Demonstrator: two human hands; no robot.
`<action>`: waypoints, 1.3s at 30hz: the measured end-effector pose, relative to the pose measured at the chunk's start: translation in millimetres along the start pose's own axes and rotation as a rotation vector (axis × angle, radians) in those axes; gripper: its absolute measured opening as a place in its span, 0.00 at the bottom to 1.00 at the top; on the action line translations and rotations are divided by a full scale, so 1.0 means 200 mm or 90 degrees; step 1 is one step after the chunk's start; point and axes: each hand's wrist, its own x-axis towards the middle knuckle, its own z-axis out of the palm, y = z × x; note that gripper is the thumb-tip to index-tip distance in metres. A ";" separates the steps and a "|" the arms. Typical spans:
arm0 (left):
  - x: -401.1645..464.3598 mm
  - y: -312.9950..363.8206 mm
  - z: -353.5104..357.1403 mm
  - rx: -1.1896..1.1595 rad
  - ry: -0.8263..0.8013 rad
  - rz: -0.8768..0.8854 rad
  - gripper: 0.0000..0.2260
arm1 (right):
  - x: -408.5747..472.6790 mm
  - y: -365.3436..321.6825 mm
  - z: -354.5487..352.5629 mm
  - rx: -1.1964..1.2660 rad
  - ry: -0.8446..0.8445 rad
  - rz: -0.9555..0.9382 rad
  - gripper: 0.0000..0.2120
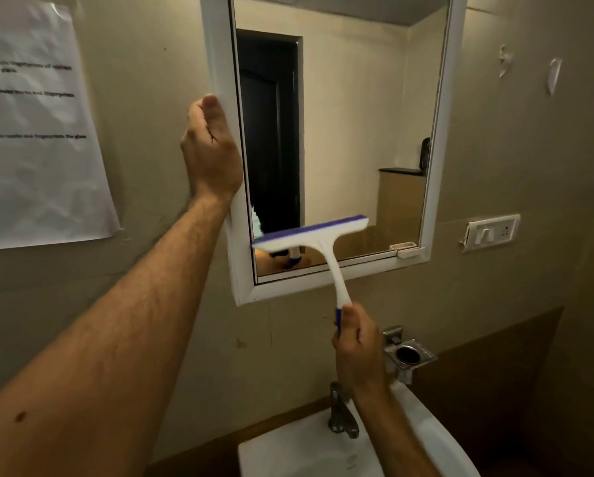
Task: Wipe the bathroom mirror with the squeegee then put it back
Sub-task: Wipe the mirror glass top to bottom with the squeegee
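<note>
So the right hand (355, 346) has its grip wrapped tight around the bottom of the squeegee (318, 246) handle, right where the white plastic turns blue. The squeegee is up against the lower left part of the mirror (350, 132), blade tilted a bit so the right end sits higher than the left. The left end of the blade is right at the inner edge of the white frame (219, 63), near the bottom corner, and the handle slants down and to the right across the bottom frame rail. You can see the squeegee reflected in the glass just below the blade.

The left hand (211, 151) is up on the left side of the frame, fingers curled around its outer edge with the thumb along the front, so that grip is closed on the frame.

Below there's a white sink (288, 449) with a metal tap (342, 414), and a shiny metal holder (407, 354) on the wall just right of the right hand. A printed paper sheet (37, 125) is stuck to the wall on the left, text too blurry to read, and a white switch plate (491, 232) sits right of the mirror.
</note>
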 end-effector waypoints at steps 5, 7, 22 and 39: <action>0.00 0.02 0.00 -0.014 0.003 -0.008 0.12 | 0.05 -0.10 -0.03 0.022 -0.002 -0.011 0.19; -0.01 0.03 -0.01 -0.029 -0.009 -0.018 0.13 | 0.13 -0.24 -0.02 0.027 0.000 -0.041 0.16; -0.01 0.03 -0.02 -0.058 -0.038 -0.050 0.12 | 0.21 -0.41 0.01 0.091 0.006 -0.042 0.15; 0.01 0.05 -0.05 -0.010 -0.083 -0.073 0.13 | 0.29 -0.48 0.06 0.009 0.024 -0.098 0.13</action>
